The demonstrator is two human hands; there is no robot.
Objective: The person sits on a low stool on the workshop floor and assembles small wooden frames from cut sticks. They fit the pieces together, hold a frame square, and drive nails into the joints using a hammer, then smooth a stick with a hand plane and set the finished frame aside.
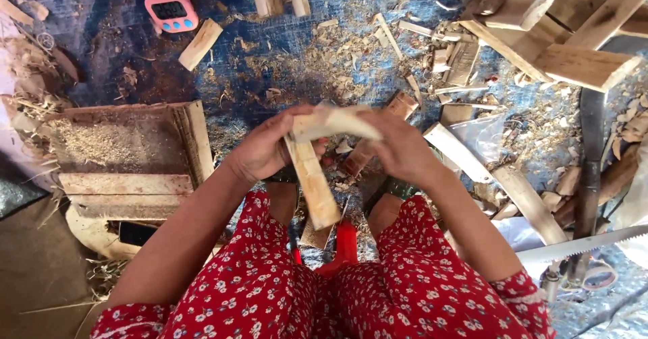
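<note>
Red floral sleeves (270,292) frame the view. Left hand (260,151) and right hand (398,147) both clamp a wood piece (317,170), its crosspiece between the hands, long leg hanging below. Saw (587,243) lies well right.

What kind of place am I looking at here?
Likely an informal woodworking spot on the ground: wood shavings litter a blue tarp, cut wood blocks are piled at upper right, and a hand saw lies beside the person.

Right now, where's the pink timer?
Head view, upper left: the pink timer lies on the blue tarp, beside a short wood block, apart from both hands.
</note>
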